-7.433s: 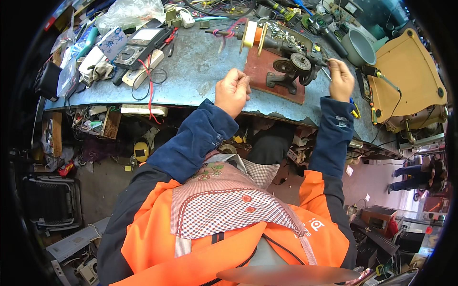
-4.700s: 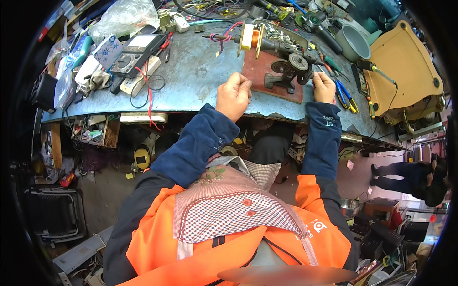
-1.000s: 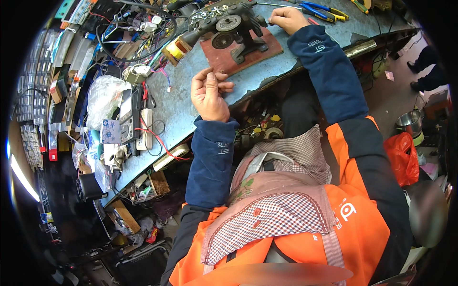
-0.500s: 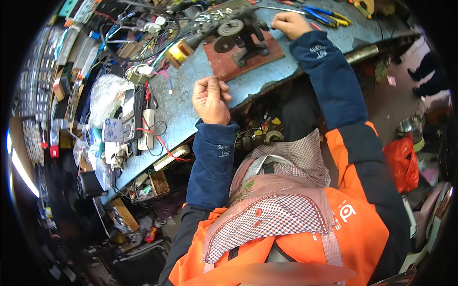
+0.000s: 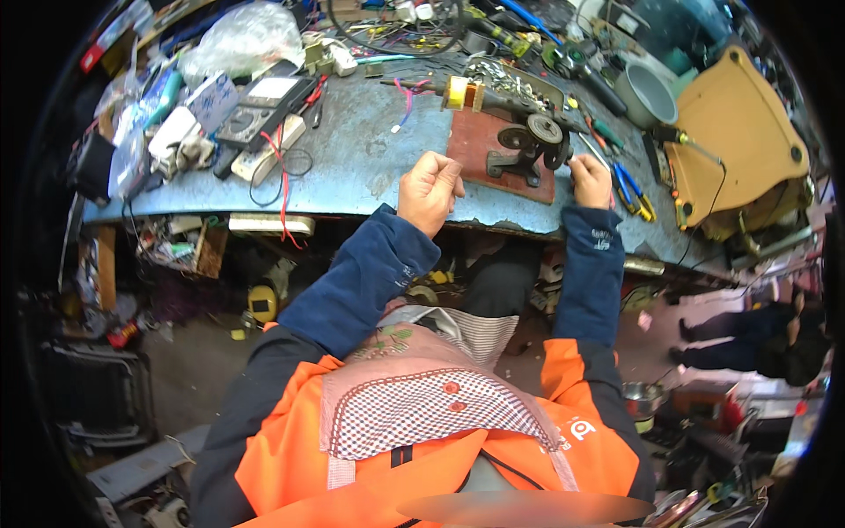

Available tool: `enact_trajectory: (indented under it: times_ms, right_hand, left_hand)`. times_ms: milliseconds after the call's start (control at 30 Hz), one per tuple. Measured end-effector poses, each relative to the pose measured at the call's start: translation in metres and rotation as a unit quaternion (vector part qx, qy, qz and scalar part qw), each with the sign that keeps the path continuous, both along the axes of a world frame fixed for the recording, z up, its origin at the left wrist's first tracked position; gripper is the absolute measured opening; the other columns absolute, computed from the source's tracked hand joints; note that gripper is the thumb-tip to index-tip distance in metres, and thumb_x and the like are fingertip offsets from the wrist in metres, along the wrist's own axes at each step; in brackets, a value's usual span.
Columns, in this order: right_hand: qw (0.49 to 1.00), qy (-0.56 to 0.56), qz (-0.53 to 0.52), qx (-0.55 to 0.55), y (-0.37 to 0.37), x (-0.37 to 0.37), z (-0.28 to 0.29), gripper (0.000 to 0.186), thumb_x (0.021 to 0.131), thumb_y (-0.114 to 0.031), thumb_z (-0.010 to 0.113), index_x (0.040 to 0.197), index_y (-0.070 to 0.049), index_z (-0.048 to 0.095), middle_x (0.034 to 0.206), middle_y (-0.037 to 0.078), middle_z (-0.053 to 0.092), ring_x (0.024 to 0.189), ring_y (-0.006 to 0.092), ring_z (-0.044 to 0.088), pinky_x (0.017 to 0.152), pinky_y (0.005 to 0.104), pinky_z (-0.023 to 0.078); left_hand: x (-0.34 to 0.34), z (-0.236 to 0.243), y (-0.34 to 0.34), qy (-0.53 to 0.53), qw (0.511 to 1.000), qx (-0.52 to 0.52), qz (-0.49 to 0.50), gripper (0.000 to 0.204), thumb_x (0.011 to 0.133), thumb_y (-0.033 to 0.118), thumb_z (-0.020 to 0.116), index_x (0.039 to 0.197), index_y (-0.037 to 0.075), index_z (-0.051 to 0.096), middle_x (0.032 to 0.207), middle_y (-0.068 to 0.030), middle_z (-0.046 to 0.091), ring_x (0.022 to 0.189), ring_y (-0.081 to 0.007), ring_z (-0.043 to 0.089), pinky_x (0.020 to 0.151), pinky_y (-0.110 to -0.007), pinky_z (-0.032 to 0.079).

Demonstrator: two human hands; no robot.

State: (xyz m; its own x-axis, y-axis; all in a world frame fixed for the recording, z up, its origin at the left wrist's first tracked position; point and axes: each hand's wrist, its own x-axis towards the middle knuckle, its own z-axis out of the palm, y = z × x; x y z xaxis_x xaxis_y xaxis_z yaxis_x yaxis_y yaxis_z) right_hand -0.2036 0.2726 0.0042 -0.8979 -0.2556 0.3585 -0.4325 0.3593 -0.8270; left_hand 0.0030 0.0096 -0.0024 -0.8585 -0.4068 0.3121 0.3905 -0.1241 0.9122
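Observation:
A hand-cranked coil winder (image 5: 531, 141) with dark gear wheels stands on a reddish-brown board (image 5: 471, 150) on the blue-grey workbench. On its shaft sits a bobbin (image 5: 457, 93) with yellow sides. My right hand (image 5: 591, 182) is closed at the winder's right side, where the crank handle is mostly hidden by the fingers. My left hand (image 5: 429, 192) is closed in a pinch by the board's left edge, below the bobbin. Whatever lies between its fingertips is too thin or hidden to make out.
A multimeter (image 5: 255, 110), a power strip (image 5: 268, 150) and a clear plastic bag (image 5: 251, 40) lie left. A tray of small metal parts (image 5: 519, 84) is behind the winder. Blue-yellow pliers (image 5: 632, 189), a grey bowl (image 5: 647, 92) and a tan board (image 5: 735, 141) stand right. Another person (image 5: 748, 339) is at the far right.
The view has turned, so the bench now runs more level and the winder appears farther right. Both hands stay closed, the left by the board and the right at the crank.

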Motion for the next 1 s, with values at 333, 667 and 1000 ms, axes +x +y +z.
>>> enact_trajectory:
  times_ms: [333,667,1000]
  right_hand:
    - [0.998,0.025,0.039,0.053,0.012,0.064,0.02,0.017,0.095,-0.012,0.066,0.098,0.004,0.07,0.082,0.002,0.066,0.074,0.0095,0.055,0.067,0.027,0.044]
    - [0.972,0.075,0.093,-0.201,0.007,0.043,0.068,0.009,0.096,-0.003,0.063,0.097,0.001,0.071,0.07,-0.004,0.053,0.061,0.0043,0.043,0.056,0.0211,0.031]
    - [0.987,0.112,0.0,0.119,0.001,0.014,0.021,0.02,0.093,-0.017,0.068,0.098,0.002,0.071,0.077,0.013,0.066,0.07,0.0189,0.061,0.068,0.0332,0.049]
  left_hand:
    - [0.001,0.003,-0.006,-0.019,1.0,-0.005,-0.003,0.017,0.103,0.017,0.059,0.092,0.005,0.06,0.07,-0.0016,0.065,0.055,-0.006,0.054,0.052,-0.023,0.044]
    - [-0.002,0.002,-0.008,-0.033,0.999,0.002,-0.038,0.015,0.106,0.019,0.056,0.099,0.006,0.06,0.076,-0.0029,0.065,0.057,-0.0057,0.055,0.054,-0.021,0.045]
    - [-0.004,0.003,-0.006,-0.045,0.999,0.003,-0.03,0.016,0.105,0.021,0.056,0.097,0.007,0.06,0.075,-0.0024,0.066,0.057,-0.006,0.057,0.053,-0.021,0.043]
